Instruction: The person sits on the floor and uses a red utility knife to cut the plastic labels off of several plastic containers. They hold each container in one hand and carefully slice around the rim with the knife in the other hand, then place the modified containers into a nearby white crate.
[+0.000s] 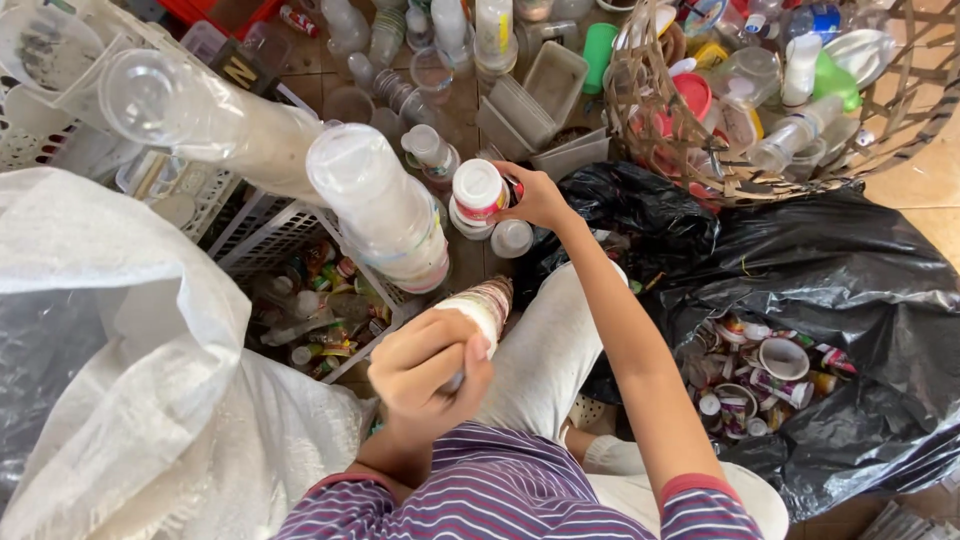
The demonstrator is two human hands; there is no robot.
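Plastic cup stack (482, 306): clamped in left hand (425, 368), above lap. Small white-lidded cup (478, 190): gripped by right hand (535, 195), beside white basket (275, 225). Risk: leaning clear-cup columns (385, 215) likely topple if nudged.

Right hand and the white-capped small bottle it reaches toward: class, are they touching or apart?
Touching. The head view shows the right hand with fingers wrapped round the side of the white-capped bottle, no gap between them.

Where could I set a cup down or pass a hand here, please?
Bare tan floor shows right of the woven basket, above the black bag. Elsewhere is crowded: cups and trays fill the floor beyond the right hand; the white crate and white sack hem the left hand.
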